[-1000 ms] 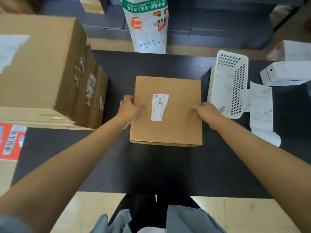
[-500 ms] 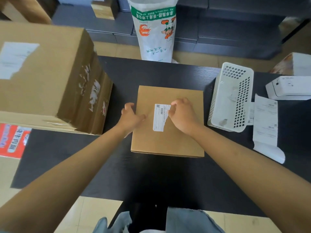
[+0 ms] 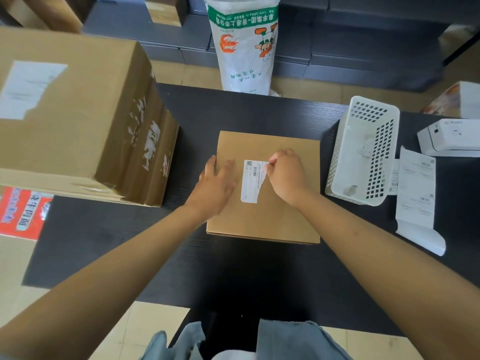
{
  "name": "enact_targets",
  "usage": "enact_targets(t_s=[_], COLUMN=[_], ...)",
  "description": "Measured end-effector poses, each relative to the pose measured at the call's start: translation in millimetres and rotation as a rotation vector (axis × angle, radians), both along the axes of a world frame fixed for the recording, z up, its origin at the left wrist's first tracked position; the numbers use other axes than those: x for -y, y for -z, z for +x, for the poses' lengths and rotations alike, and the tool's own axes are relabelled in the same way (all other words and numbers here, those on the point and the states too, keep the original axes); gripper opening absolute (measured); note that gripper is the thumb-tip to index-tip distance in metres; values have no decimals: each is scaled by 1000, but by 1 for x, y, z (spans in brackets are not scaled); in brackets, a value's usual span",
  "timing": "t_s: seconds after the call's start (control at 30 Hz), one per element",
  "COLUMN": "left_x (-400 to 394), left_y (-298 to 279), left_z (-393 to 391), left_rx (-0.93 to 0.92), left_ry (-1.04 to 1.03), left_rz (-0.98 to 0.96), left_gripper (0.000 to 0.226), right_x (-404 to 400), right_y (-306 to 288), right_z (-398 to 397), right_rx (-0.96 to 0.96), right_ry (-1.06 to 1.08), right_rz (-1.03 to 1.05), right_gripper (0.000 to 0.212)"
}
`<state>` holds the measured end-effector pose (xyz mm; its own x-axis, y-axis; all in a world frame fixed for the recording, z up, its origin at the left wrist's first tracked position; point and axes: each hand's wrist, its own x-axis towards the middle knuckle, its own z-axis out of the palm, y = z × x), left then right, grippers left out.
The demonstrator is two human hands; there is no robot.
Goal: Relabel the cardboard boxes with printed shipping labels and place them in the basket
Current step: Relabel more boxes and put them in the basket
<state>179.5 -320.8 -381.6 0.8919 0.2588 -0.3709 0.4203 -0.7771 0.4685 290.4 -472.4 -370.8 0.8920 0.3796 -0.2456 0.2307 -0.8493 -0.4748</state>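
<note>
A flat brown cardboard box (image 3: 270, 219) lies in the middle of the black table (image 3: 233, 115). On its top is a torn white shipping label (image 3: 251, 181) with a barcode. My left hand (image 3: 217, 185) rests flat on the box's left part, fingers apart. My right hand (image 3: 288, 175) is curled at the label's upper right edge, fingertips pinched on the torn paper. A white perforated basket (image 3: 363, 149) lies tipped on its side to the right of the box. Beyond the basket lies a strip of printed labels (image 3: 415, 198).
A large brown carton (image 3: 78, 120) with a torn label stands on the left of the table. A white label printer (image 3: 452, 136) sits at the far right. A white printed sack (image 3: 244, 45) stands on the floor behind the table.
My right hand left the box's right edge and came onto the label, where it now pinches the torn edge. My left hand slid further onto the box top.
</note>
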Motion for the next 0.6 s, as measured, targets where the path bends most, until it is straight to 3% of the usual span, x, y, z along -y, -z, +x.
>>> enact_targets(t_s=[0.27, 0.6], left_x=[0, 5], left_y=[18, 33], left_z=[-11, -14], left_rx=[133, 215], left_ry=[129, 97], left_rz=[117, 73], left_gripper=[60, 60], right_x=[-5, -2], right_y=[7, 17], right_z=[-10, -13], right_rx=[29, 84], right_ry=[59, 102], right_rz=[25, 104], right_gripper=[16, 9])
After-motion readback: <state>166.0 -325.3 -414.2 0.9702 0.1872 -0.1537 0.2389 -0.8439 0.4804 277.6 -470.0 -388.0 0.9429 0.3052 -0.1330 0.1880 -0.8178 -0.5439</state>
